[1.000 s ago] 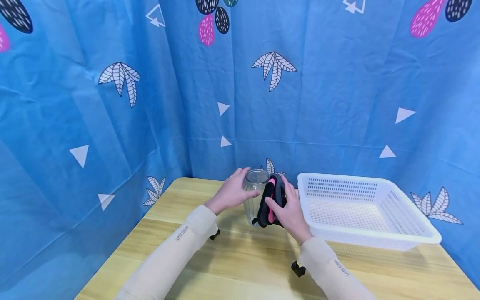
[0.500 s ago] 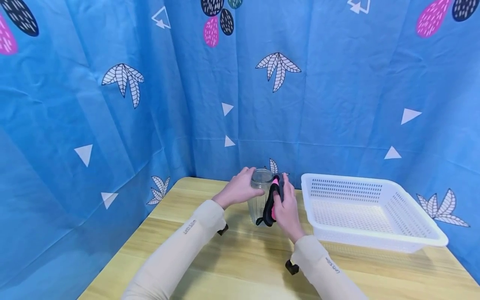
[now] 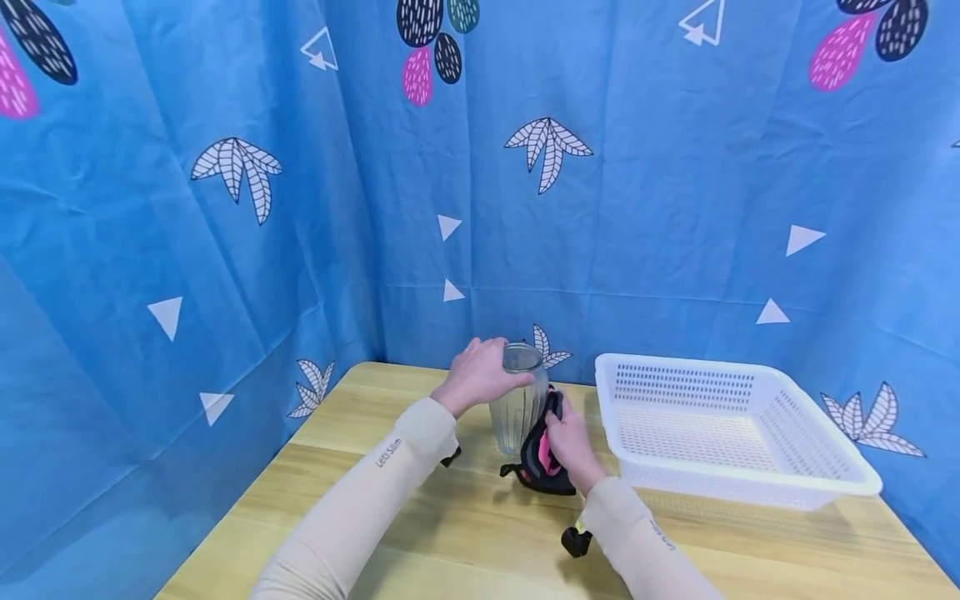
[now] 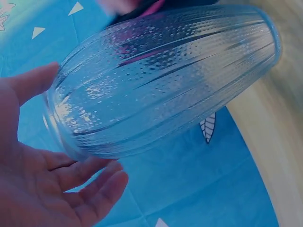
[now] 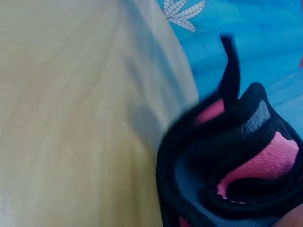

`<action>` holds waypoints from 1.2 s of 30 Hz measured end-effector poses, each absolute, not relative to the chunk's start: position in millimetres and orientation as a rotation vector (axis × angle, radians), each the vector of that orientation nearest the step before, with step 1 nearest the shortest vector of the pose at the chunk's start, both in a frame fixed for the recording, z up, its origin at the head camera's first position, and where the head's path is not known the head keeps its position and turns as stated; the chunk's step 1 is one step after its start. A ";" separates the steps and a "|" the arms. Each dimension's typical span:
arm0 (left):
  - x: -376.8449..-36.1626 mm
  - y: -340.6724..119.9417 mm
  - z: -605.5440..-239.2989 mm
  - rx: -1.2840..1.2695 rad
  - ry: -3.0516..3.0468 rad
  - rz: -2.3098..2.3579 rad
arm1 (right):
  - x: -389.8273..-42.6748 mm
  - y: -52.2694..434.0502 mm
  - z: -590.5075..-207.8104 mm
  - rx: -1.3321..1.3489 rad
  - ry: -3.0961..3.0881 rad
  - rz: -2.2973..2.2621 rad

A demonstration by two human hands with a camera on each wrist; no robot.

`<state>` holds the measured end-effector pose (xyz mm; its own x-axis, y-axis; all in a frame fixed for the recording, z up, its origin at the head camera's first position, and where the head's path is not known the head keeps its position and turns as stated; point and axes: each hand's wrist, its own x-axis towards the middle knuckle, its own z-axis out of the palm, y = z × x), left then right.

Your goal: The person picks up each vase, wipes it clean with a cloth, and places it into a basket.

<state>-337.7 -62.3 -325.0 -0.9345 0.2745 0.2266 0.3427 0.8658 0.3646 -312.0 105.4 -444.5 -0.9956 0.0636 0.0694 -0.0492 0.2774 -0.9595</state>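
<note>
A clear ribbed glass vase (image 3: 517,414) stands over the wooden table, and my left hand (image 3: 478,375) grips it near the rim. The left wrist view shows the thumb on one side of the vase (image 4: 142,90) and the fingers on the other. My right hand (image 3: 574,442) holds a folded fabric piece (image 3: 534,462), pink and grey with thick black edging, low beside the vase's right side. In the right wrist view the fabric piece (image 5: 189,156) is bent into layers, with a black strap sticking out. What kind of item it is cannot be told.
A white perforated plastic basket (image 3: 738,477) stands on the right of the wooden table (image 3: 480,542), close to my right hand. Blue patterned curtains (image 3: 637,208) hang behind the table and along its left side.
My right hand has moved the fabric piece down and toward me, from beside the vase's upper part to near its base. The left hand keeps its grip near the rim.
</note>
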 end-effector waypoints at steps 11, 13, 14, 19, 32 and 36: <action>-337.2 -52.4 -310.8 -0.536 -3.036 -0.450 | -310.8 106.3 -457.7 -0.084 -2.452 1.874; -335.9 -49.2 -307.2 -0.549 -3.057 -0.440 | -309.0 105.7 -451.3 -0.108 -2.407 1.854; -335.6 -47.8 -305.7 -0.550 -3.063 -0.428 | -308.4 105.5 -447.1 -0.115 -2.384 1.842; -339.1 -43.0 -302.7 -0.559 -3.055 -0.385 | -305.1 103.4 -420.3 -0.047 -2.263 1.694; -346.0 -43.7 -317.0 -0.570 -2.938 -0.567 | -313.5 99.4 -425.7 0.065 -2.280 1.510; -346.9 -44.1 -321.9 -0.598 -2.926 -0.638 | -318.6 101.4 -448.3 -0.027 -2.475 1.696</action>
<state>-346.9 -44.1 -321.9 -0.9197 0.3560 0.1655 0.3926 0.8365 0.3822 -318.6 101.4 -448.3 -0.9899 0.0943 0.1057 -0.0646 0.3638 -0.9293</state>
